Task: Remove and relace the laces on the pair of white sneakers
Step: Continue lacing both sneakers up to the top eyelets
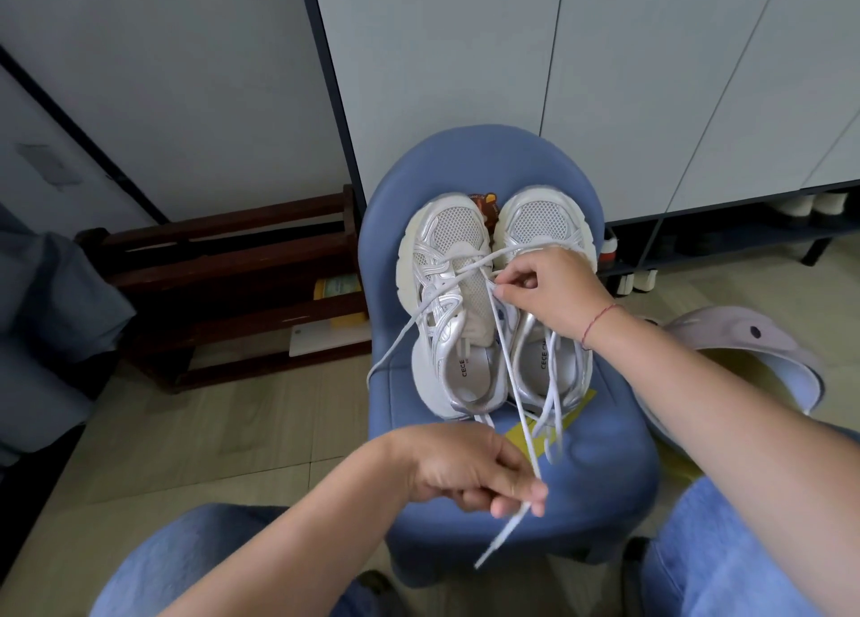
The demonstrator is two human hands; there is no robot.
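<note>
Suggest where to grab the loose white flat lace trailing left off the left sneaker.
Probably pinch the loose white flat lace midway, approaching from the left: there it spans free between white mesh sneaker and blue padded seat edge.

Left sneaker (442,225): sat on chair (595,486) seat, just beside right sneaker (542,218).
Rack (223,286): stood on floor (186,430), left of chair.
Cabinet (465,81): stood behind chair.
Clog (744,337): lay right of chair.
</note>
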